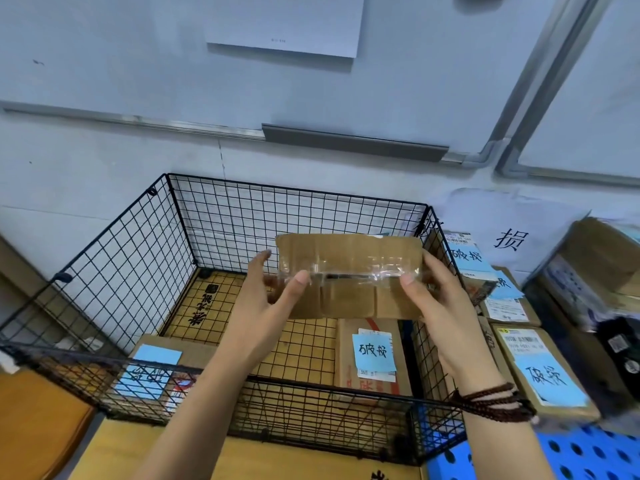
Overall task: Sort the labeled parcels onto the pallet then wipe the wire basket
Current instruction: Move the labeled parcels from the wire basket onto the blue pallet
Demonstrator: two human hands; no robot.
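A taped cardboard parcel [349, 271] is held above the black wire basket [138, 244]. My left hand [266, 306] grips its left end and my right hand [436, 299] its right end, thumbs on the taped face. Inside the basket lie two more parcels, one with a blue handwritten label [372, 355] at the right and one with a blue label [149, 372] at the near left. On the blue perforated pallet [585, 452] to the right rest several labeled parcels, the nearest [543, 372] bearing a blue label.
The basket stands on a wooden board marked with a grid [311, 344]. A wall with a whiteboard rail [353, 142] lies behind. A sheet with a large character [509, 237] is taped at the right. More boxes [595, 268] pile at the far right.
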